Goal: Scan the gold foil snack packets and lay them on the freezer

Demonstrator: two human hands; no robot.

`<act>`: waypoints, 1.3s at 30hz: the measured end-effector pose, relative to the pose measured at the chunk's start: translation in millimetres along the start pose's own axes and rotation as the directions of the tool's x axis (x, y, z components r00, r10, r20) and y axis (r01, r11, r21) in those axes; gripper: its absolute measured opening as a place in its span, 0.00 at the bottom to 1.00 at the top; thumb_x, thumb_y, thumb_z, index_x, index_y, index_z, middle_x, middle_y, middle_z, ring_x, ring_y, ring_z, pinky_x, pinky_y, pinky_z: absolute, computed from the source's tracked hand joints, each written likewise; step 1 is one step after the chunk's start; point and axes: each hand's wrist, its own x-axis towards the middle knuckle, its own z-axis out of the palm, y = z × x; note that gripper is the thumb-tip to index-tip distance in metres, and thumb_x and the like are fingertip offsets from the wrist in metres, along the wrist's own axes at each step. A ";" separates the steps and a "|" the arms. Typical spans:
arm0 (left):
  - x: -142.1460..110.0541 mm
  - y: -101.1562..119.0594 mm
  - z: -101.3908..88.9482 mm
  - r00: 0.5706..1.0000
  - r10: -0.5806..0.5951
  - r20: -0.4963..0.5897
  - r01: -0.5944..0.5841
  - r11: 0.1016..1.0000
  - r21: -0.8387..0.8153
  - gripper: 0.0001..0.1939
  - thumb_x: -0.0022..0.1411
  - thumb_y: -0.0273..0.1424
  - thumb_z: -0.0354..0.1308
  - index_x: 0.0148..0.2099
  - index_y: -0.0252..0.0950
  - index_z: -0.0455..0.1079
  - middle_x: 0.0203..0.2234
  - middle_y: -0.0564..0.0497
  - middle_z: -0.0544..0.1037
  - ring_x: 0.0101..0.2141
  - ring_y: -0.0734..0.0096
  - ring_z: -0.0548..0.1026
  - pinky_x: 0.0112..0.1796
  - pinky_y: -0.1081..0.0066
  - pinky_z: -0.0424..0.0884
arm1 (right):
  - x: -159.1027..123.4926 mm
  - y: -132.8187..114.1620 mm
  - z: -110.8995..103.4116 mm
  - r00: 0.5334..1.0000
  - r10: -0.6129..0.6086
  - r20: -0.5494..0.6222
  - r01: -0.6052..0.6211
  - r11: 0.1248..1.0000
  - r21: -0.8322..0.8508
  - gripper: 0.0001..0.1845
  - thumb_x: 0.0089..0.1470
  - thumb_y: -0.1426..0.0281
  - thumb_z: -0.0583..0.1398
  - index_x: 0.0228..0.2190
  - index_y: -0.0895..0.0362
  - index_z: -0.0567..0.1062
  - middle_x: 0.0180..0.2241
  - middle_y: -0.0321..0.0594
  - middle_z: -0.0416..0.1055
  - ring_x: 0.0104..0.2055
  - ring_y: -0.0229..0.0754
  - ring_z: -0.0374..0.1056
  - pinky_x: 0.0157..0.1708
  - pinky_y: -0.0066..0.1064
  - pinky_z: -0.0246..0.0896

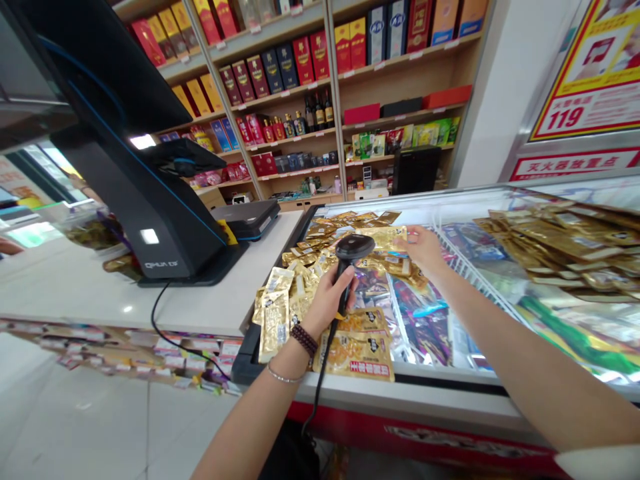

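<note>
My left hand (pixel 327 297) is wrapped round the handle of a black barcode scanner (pixel 354 247), whose head points away from me and whose cable hangs down toward the floor. Farther off, my right hand (pixel 423 245) pinches the right end of a gold foil packet (pixel 383 237). The scanner's head is close to that packet and hides part of its left side. Around and under both hands lie many more gold packets (pixel 275 327), spread over the glass lid of a chest freezer (pixel 450 381). Larger gold packets (pixel 365 353) lie flat near the front edge.
To the left, a black checkout terminal (pixel 155 220) stands on a white counter (pixel 215 303), beside a flat dark device (pixel 245 217). Another heap of gold packets (pixel 570 243) lies on the freezer's right side. Shelves of boxes and bottles (pixel 285 127) line the back wall.
</note>
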 end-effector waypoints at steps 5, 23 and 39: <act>-1.4 1.3 1.2 1.000 -0.006 -0.013 0.006 1.000 -0.012 0.36 0.60 0.65 0.73 0.48 0.36 0.75 0.26 0.59 0.72 0.16 0.80 0.67 0.19 0.74 0.58 | -13.7 -17.8 8.1 0.990 0.135 0.041 -0.141 0.934 0.328 0.20 0.46 0.60 0.76 0.36 0.47 0.74 0.29 0.33 0.83 0.37 0.55 0.86 0.40 0.52 0.89; -3.4 1.8 -1.0 0.998 -0.027 -0.056 0.026 0.999 -0.022 0.36 0.60 0.65 0.73 0.46 0.36 0.74 0.26 0.58 0.73 0.17 0.79 0.67 0.19 0.74 0.57 | -16.4 -17.9 4.3 0.996 0.083 -0.022 -0.068 0.919 0.389 0.30 0.45 0.50 0.78 0.40 0.49 0.73 0.38 0.36 0.81 0.49 0.53 0.84 0.49 0.51 0.86; -4.6 9.8 2.3 0.990 -0.034 -0.137 0.039 0.999 0.033 0.38 0.54 0.69 0.74 0.40 0.38 0.74 0.23 0.58 0.73 0.17 0.78 0.64 0.20 0.73 0.58 | 19.5 -7.9 -56.4 0.858 0.337 -0.388 -0.107 0.855 0.507 0.15 0.54 0.64 0.69 0.37 0.48 0.68 0.39 0.34 0.78 0.47 0.45 0.84 0.48 0.41 0.88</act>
